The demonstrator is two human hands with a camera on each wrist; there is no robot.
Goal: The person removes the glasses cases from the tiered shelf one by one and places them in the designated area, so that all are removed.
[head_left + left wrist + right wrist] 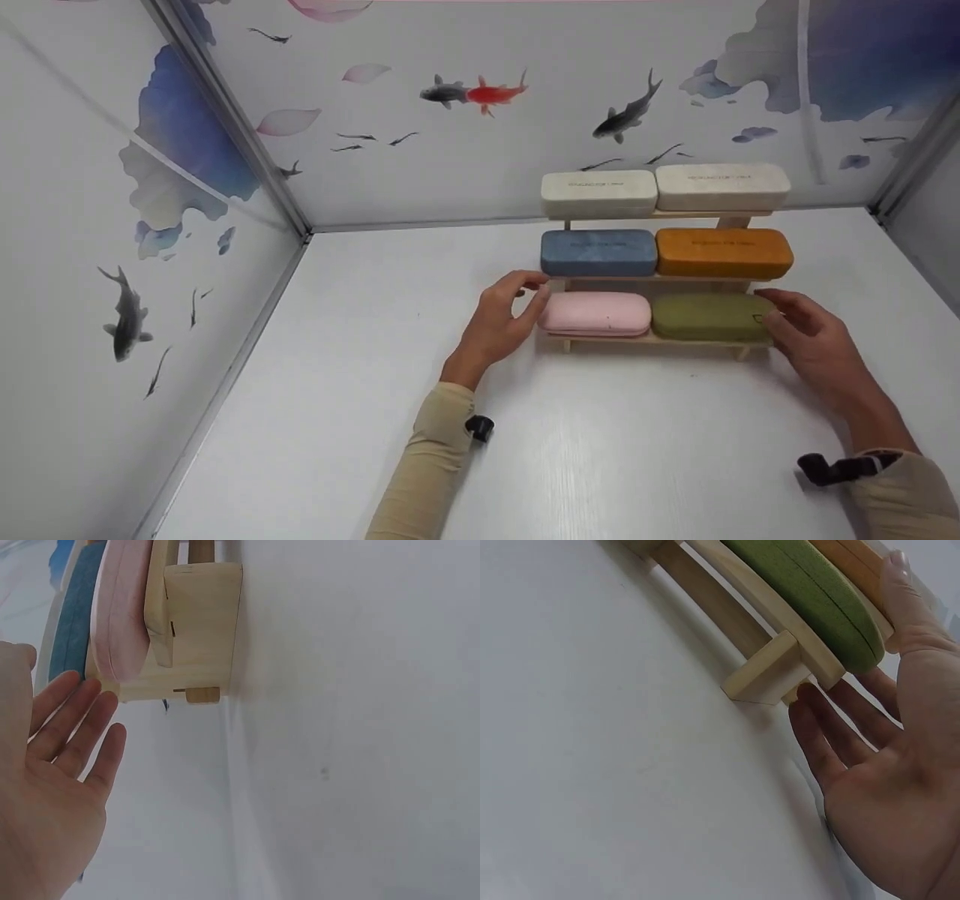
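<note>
A three-step wooden rack [206, 622] bears glasses cases in pairs. On its lowest step lie a pink case [596, 313] and an olive-green case [705, 316]. The middle step carries a blue case [598, 253] and an orange case [724, 253]. Two whitish cases [600, 193] sit on top. My left hand [499, 319] is at the rack's left end, beside the pink case, its fingers loosely extended. At the right end, my right hand [817, 345] has its thumb by the green case's end and its fingers reaching behind; contact is hard to tell.
The rack stands on a white table [600, 442], towards its back right. Behind it rises a white wall panel [420, 165] printed with fish and petals. Another printed panel [60, 225] borders the table on the left.
</note>
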